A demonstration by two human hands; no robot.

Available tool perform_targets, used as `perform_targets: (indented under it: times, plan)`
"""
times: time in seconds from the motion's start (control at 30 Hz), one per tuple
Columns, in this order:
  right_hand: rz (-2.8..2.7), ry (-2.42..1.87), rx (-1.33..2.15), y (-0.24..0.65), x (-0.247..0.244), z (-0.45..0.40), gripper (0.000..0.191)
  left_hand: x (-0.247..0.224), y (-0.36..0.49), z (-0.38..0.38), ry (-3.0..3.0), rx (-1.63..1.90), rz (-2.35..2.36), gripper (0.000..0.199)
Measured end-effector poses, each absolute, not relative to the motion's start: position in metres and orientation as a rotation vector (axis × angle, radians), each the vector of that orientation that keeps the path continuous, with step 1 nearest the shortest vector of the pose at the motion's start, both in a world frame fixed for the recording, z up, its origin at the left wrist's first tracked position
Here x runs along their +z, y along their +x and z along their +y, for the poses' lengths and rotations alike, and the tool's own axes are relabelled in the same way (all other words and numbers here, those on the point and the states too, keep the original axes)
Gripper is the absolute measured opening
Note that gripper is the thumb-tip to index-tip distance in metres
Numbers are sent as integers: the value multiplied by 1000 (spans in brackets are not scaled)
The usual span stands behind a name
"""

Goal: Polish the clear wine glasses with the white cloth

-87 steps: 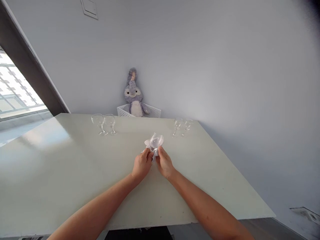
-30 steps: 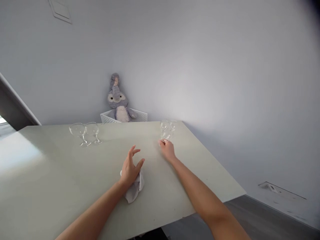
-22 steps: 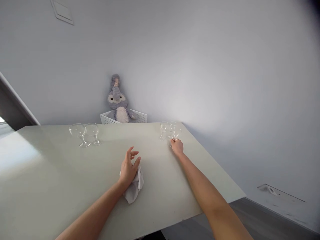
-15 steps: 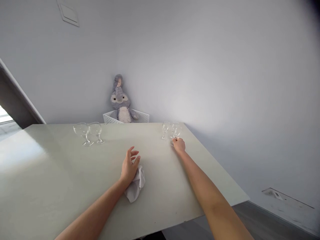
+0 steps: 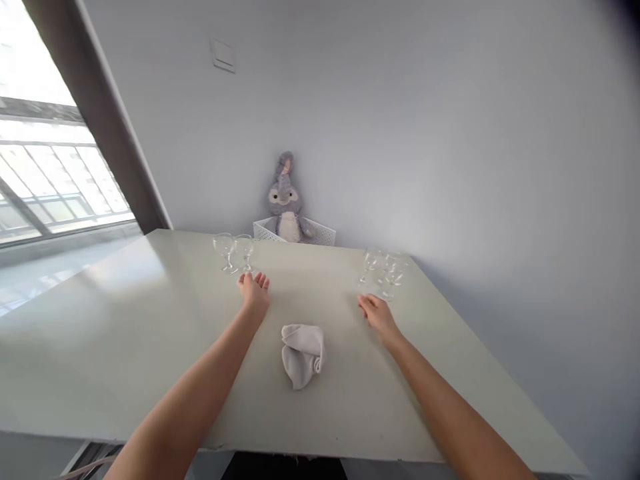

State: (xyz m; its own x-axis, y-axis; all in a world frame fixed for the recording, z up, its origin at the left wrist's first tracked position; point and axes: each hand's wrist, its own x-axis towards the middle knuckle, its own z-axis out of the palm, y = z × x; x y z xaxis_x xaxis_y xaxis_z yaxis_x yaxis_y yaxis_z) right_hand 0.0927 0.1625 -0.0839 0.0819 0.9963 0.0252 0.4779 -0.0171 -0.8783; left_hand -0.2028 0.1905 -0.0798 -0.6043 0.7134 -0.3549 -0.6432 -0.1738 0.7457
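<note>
Two clear stemmed glasses stand at the back left: the outer glass (image 5: 224, 244) and the inner glass (image 5: 245, 247). My left hand (image 5: 255, 290) is just in front of the inner glass, fingers apart and nothing in it; whether a fingertip touches the base I cannot tell. At the back right is a cluster of three stemmed glasses: a left glass (image 5: 371, 259), a rear glass (image 5: 396, 259) and a front glass (image 5: 393, 275). Nearer me, my right hand (image 5: 379, 315) is apart from them, its fingers curled closed with nothing visible in them. A crumpled pale grey cloth (image 5: 306, 340) lies between my forearms.
A pale tabletop (image 5: 320, 427) carries all of this. Behind its far edge, a grey plush toy (image 5: 285, 207) sits in a white perforated basket (image 5: 323, 233) against the wall. A window (image 5: 55, 173) is at the left.
My view has turned left. My left hand has left the cloth and reached forward towards the left glasses. My right hand has let go of the front right glass and drawn back.
</note>
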Motion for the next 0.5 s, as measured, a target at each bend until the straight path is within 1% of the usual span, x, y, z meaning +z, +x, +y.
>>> perform_targets:
  times: [0.07,0.13,0.27,0.37,0.5]
  plan:
    - [-1683,-1400,1142,68,-78,152,44,-73,-222,205,42,1880,1087,45]
    - [-1826,-1291,1291,48,-75,144,49,-68,-236,216,25,1859,1011,52]
    - [-2055,-1219,1193,26,-81,133,47,-60,-249,232,28,1814,884,61]
    - [-2129,-1237,1177,24,-88,126,42,-57,-254,239,40,1805,821,57]
    - [-1989,-1206,1425,28,-93,121,37,-55,-258,242,35,1813,763,47]
